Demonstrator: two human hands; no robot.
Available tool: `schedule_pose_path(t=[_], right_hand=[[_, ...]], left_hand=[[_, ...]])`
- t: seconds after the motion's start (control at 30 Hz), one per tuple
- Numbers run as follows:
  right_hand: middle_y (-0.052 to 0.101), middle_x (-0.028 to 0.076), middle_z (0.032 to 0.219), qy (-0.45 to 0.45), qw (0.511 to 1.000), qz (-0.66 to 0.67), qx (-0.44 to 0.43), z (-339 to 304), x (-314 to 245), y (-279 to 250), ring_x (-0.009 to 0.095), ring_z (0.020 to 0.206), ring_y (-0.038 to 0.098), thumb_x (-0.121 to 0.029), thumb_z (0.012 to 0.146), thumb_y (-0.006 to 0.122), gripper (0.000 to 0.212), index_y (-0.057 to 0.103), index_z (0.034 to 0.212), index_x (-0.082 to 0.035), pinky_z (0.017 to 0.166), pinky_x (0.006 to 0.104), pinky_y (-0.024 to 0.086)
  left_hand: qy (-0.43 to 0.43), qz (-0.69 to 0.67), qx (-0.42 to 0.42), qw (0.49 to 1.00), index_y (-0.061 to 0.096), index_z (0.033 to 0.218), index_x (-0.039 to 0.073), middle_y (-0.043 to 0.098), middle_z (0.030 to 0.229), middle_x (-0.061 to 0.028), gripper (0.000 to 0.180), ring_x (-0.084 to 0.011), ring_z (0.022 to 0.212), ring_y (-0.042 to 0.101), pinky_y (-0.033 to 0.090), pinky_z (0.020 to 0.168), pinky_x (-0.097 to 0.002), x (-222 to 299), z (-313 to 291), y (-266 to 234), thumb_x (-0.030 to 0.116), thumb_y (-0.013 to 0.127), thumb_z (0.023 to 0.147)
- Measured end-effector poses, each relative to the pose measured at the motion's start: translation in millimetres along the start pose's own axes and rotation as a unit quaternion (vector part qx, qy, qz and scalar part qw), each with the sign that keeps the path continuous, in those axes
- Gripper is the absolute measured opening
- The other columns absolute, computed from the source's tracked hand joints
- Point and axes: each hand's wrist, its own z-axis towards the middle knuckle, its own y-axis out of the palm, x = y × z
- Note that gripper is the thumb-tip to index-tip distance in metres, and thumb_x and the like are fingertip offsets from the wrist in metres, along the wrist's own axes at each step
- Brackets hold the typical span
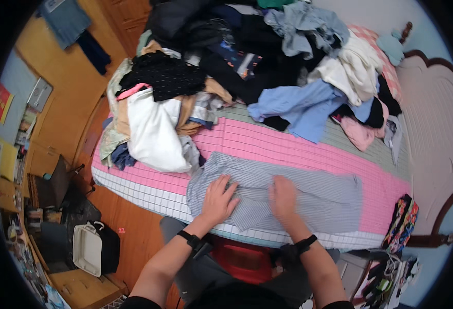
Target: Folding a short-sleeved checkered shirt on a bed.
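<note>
A grey-and-white striped garment (319, 193) lies spread lengthwise along the near side of the bed; whether it is a shirt or trousers I cannot tell. Flat on its left part rests my left hand (219, 200), fingers apart and nothing held. My right hand (283, 198) is over the garment's middle, smeared by motion, so its fingers are not clear. Between the two hands a loose flap (253, 213) of the striped cloth points toward me. Dark bands with small boxes are on both my wrists.
The bed has a pink checked cover (247, 136). A heap of clothes, with a white garment (157, 131) and a blue shirt (301, 108), covers its far side. The headboard (434, 118) stands at right. An open case (90, 250) is on the floor at left.
</note>
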Motion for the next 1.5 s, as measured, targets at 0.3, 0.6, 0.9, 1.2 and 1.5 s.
schedule_pose_path(t=[0.3,0.6,0.9,1.2,1.5], right_hand=[[0.037,0.022,0.155,-0.066,0.978,-0.072,-0.186,-17.6,31.5,-9.3,0.036,0.146,0.031,-0.049,0.094,0.057,0.071,0.043,0.149,-0.006,0.12,0.056,0.02],[0.033,0.023,0.157,0.222,0.928,-0.249,-0.164,-75.9,198.5,-147.0,0.038,0.148,0.027,-0.052,0.095,0.053,0.074,0.035,0.153,-0.008,0.121,0.0553,0.017],[0.054,0.026,0.131,0.518,0.833,-0.194,-0.009,-157.4,236.9,-214.9,0.04,0.12,0.054,-0.045,0.091,0.063,0.068,0.048,0.139,0.001,0.101,0.0511,0.042],[0.057,0.01,0.109,0.655,0.556,0.392,0.328,-199.7,202.5,-178.7,0.021,0.088,0.054,-0.022,0.085,0.079,0.063,0.049,0.135,0.004,0.074,0.0344,0.048],[0.058,0.01,0.135,0.467,0.464,0.683,0.316,-166.0,169.2,-140.7,0.028,0.121,0.055,-0.019,0.092,0.073,0.055,0.05,0.14,-0.004,0.102,0.0448,0.045]], left_hand=[[0.043,0.113,-0.19,0.974,0.042,0.15,0.008,0.033,0.157,-0.0244,0.083,-0.0457,0.145,0.028,0.015,0.117,-0.0644,-3.9,-3.8,29.1,0.062,0.056,0.089],[0.047,0.134,-0.209,0.968,0.041,0.15,0.005,0.032,0.156,-0.028,0.084,-0.0472,0.146,0.025,0.012,0.118,-0.0636,-0.8,-1.9,38.0,0.062,0.054,0.09],[0.058,0.15,-0.171,0.972,0.041,0.148,0.002,0.033,0.155,-0.0288,0.082,-0.0482,0.144,0.028,0.015,0.117,-0.0641,13.2,-5.1,28.0,0.056,0.058,0.09],[0.237,0.006,-0.221,0.946,0.042,0.146,-0.001,0.034,0.154,-0.0266,0.077,-0.0444,0.144,0.03,0.021,0.119,-0.0579,147.5,48.2,116.6,0.047,0.063,0.091],[0.132,0.06,-0.242,0.959,0.03,0.156,0.009,0.024,0.161,-0.0235,0.088,-0.0456,0.15,0.016,0.009,0.12,-0.0612,206.2,64.6,186.9,0.063,0.054,0.091]])
